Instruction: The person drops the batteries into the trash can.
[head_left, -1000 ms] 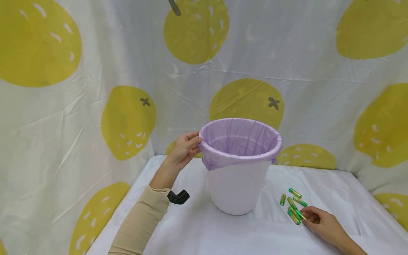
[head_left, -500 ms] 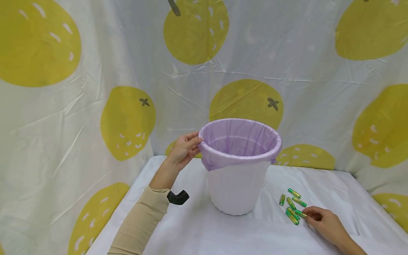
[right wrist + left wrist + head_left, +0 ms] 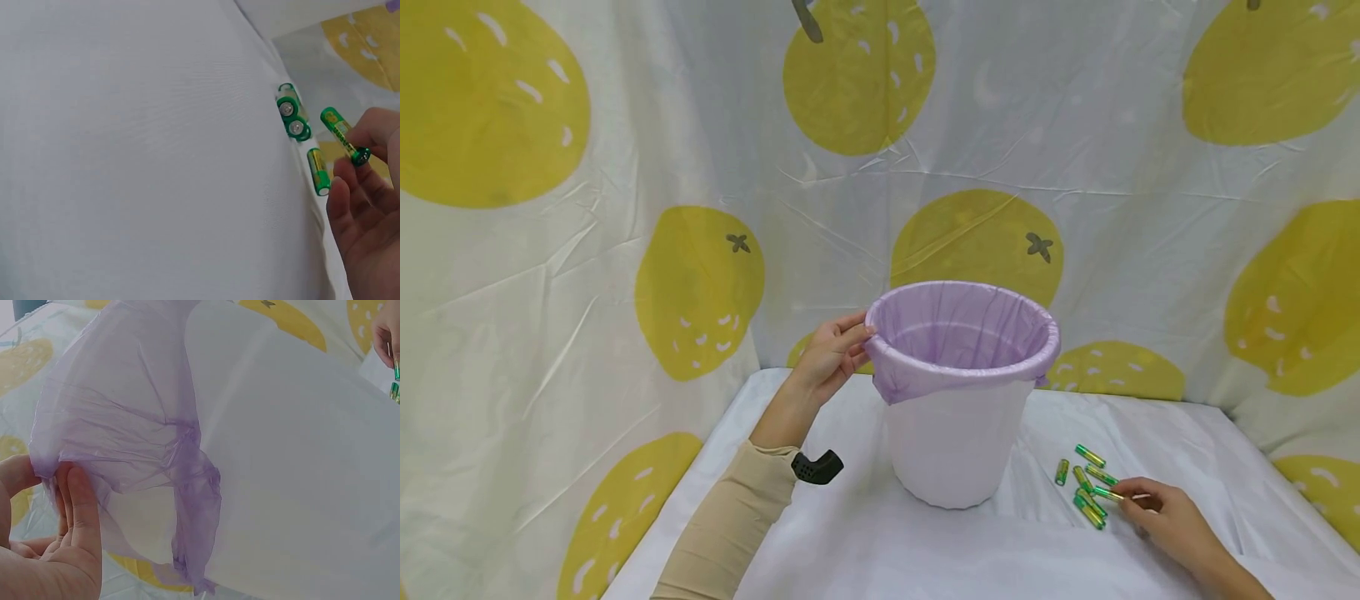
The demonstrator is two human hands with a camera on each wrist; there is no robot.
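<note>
On the table (image 3: 865,542), a purple-lined bin (image 3: 958,417)

White-clothed table (image 3: 865,542); on it bin (image 3: 958,442); loose batteries (image 3: 1086,492).

Green battery (image 3: 1108,494) pinched, lifted off cloth; white bin (image 3: 958,417) upright, purple liner (image 3: 962,333) over rim.
</note>
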